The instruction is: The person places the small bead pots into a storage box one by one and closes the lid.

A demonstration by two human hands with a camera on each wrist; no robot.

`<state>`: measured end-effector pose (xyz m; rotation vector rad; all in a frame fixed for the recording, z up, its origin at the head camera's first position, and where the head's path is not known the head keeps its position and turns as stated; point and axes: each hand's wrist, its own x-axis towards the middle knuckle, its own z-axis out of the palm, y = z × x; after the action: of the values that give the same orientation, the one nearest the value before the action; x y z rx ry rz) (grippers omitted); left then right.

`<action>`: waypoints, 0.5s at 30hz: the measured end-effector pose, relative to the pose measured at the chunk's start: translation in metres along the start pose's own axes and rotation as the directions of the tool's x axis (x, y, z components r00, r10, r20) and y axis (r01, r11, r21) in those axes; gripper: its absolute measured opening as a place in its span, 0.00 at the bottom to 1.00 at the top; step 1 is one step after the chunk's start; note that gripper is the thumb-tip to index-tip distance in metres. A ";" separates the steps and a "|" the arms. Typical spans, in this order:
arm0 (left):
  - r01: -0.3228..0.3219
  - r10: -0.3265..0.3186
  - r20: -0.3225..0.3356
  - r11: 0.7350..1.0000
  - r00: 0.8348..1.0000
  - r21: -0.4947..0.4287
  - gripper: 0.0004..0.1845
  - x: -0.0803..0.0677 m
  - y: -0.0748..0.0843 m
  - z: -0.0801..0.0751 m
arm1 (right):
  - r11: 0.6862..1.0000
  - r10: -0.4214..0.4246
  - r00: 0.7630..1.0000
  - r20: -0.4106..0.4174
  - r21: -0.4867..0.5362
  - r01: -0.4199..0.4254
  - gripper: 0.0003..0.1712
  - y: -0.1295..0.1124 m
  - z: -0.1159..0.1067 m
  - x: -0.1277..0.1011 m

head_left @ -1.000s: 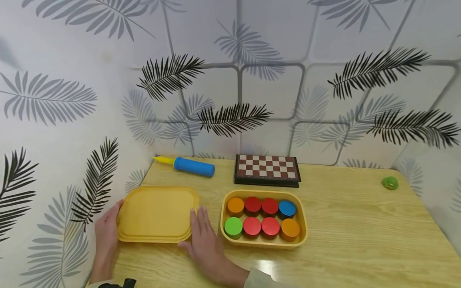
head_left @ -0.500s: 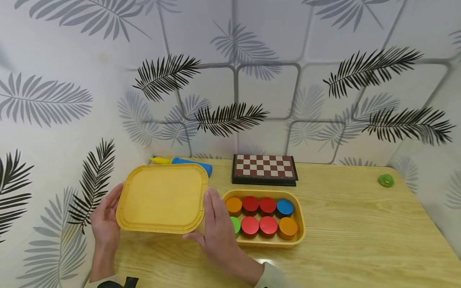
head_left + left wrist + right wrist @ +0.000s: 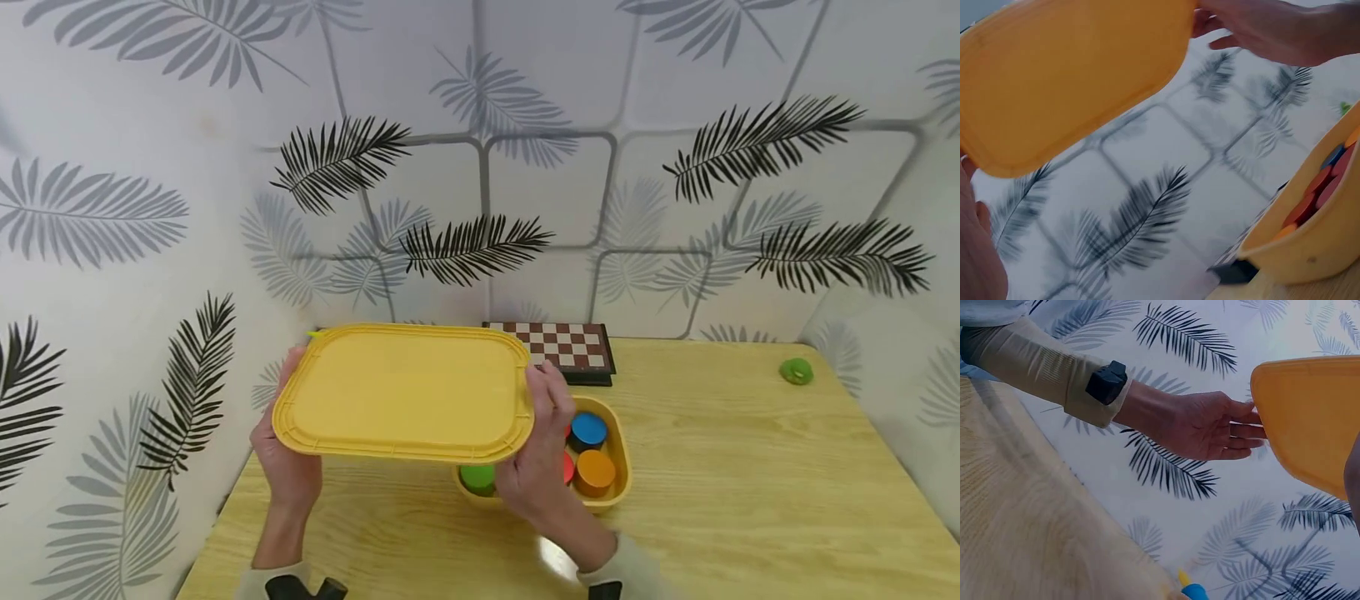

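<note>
A yellow plastic lid [image 3: 405, 392], rounded at the corners, is held up off the table between both hands, its broad face tipped toward the head camera. My left hand [image 3: 292, 458] grips its left end; in the right wrist view, that hand's fingers meet the lid's edge. At the opposite end, my right hand [image 3: 538, 462] pinches the rim, thumb below. Behind and below the lid's right part stands a yellow tub [image 3: 624, 467] holding round-lidded pots, among them a blue one [image 3: 588, 430], an orange one [image 3: 595, 471] and a green one [image 3: 477, 477]. The lid hides the tub's left part.
A folded chessboard [image 3: 570, 346] lies by the back wall, partly covered by the lid. A small green toy [image 3: 797, 371] sits at the table's far right. The yellow-tipped blue pump [image 3: 1194, 591] shows at the right wrist view's bottom edge. Wallpapered walls bound the table's back and left.
Both hands have lifted the yellow lid from the table and carried it up and to the right, tilting it. It now overlaps the tub, the chessboard and the pump in the head view.
</note>
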<state>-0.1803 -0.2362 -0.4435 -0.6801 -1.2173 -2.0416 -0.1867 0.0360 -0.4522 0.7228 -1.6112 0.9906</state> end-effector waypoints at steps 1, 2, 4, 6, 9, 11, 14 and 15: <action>-0.049 0.049 -0.008 0.996 0.999 0.069 0.26 0.000 -0.004 0.010 | 1.000 -0.003 0.999 -0.036 0.008 0.004 0.37 0.002 -0.006 0.004; -0.104 0.106 -0.008 0.985 0.994 0.136 0.26 -0.001 -0.009 0.019 | 1.000 -0.005 0.997 -0.075 0.012 0.006 0.37 0.005 -0.012 0.008; -0.229 0.234 0.008 0.943 0.972 0.242 0.25 -0.003 -0.021 0.036 | 1.000 -0.018 0.989 -0.149 0.009 0.020 0.38 0.010 -0.024 0.016; -0.305 0.314 0.022 0.902 0.949 0.305 0.23 -0.006 -0.032 0.052 | 1.000 -0.029 0.978 -0.207 -0.002 0.029 0.38 0.015 -0.036 0.023; -0.364 0.374 0.050 0.850 0.926 0.382 0.22 -0.012 -0.045 0.070 | 0.999 -0.048 0.972 -0.229 -0.023 0.044 0.37 0.027 -0.056 0.029; -0.348 0.358 0.065 0.824 0.931 0.448 0.20 -0.018 -0.050 0.079 | 0.999 -0.043 0.978 -0.206 -0.025 0.038 0.37 0.036 -0.069 0.028; -0.252 0.249 0.083 0.791 0.965 0.558 0.21 -0.030 -0.056 0.090 | 0.999 0.032 0.993 -0.111 -0.006 -0.033 0.40 0.051 -0.091 0.018; -0.205 0.194 0.083 0.784 0.977 0.586 0.23 -0.035 -0.058 0.093 | 0.997 0.078 0.995 -0.067 0.013 -0.077 0.40 0.055 -0.097 0.014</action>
<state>-0.1919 -0.1230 -0.4599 -0.4883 -1.6119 -1.3593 -0.1916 0.1481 -0.4427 0.6311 -1.5858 1.0690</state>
